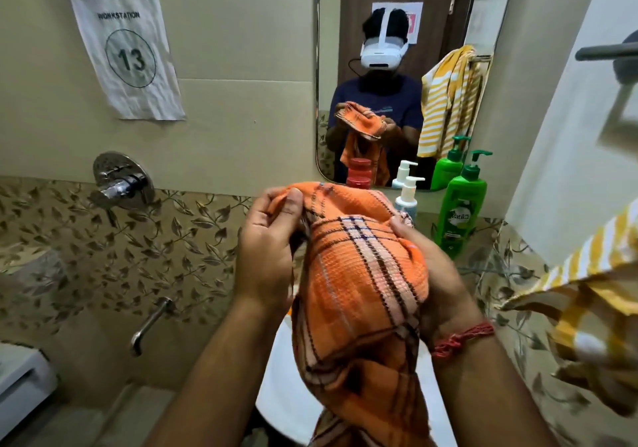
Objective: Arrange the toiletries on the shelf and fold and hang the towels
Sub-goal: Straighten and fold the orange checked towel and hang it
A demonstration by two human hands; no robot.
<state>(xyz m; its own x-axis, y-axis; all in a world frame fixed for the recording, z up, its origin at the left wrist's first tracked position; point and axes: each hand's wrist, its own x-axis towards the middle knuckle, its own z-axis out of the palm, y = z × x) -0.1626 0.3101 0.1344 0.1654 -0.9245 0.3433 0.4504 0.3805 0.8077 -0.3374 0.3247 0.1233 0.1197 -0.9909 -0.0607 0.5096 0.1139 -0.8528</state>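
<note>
Orange towel (359, 274): held bunched in front of the chest, above the white sink (276, 395); not yet folded flat.
Left hand (266, 239): closed on the towel's upper edge, pinched by thumb and fingers.
Right hand (431, 274): wrapped around the towel's right side.
Striped towel (587, 274): already draped at the right, probably over a rail.
Toiletries: green bottle (461, 212), white pump bottle (407, 198) and red jar (359, 181) are stood on the shelf.
Left to do: folding and hanging the orange towel.

The shelf (428, 217) below the mirror carries three things in a row — a red-lidded jar (359, 181), a white pump bottle (407, 198), a green pump bottle (461, 212).
</note>
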